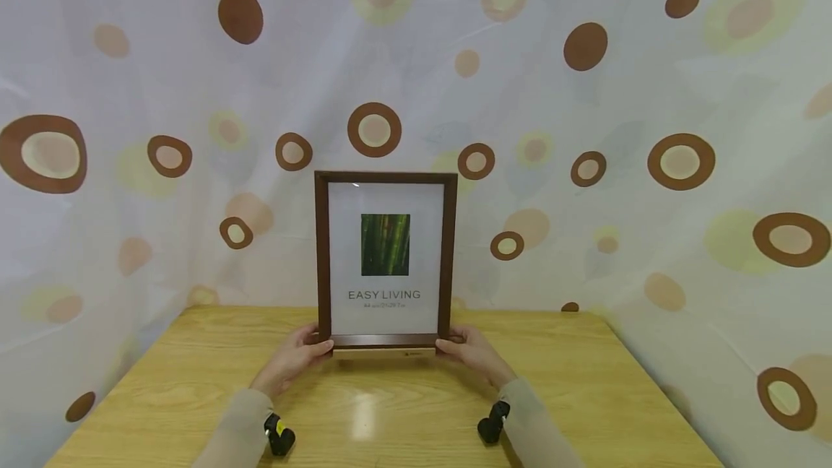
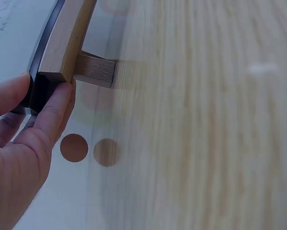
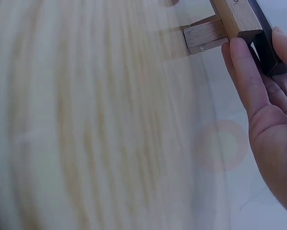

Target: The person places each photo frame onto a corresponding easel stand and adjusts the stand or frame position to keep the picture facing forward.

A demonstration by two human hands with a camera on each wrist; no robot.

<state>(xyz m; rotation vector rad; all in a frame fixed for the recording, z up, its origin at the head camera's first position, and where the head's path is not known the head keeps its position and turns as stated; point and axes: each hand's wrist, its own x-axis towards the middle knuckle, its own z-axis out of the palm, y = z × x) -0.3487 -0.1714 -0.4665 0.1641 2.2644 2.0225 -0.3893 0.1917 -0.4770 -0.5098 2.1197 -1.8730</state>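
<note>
A picture frame (image 1: 386, 251) with a dark brown border stands upright at the back middle of the table, its front towards me. Behind its glass are a small green bamboo picture and the words "EASY LIVING". Along the bottom runs a pale wooden strip (image 1: 383, 354); short wooden feet (image 2: 96, 69) stick out under it in both wrist views. My left hand (image 1: 292, 360) grips the lower left corner, thumb in front and fingers beneath. At the lower right corner my right hand (image 1: 479, 354) holds the frame likewise, fingertips against the strip.
The pale wooden table (image 1: 364, 399) reaches back to a white curtain (image 1: 416, 42) with brown and beige circles, which hangs behind and along both sides. Small black devices (image 1: 279, 435) are strapped at the sleeve cuffs.
</note>
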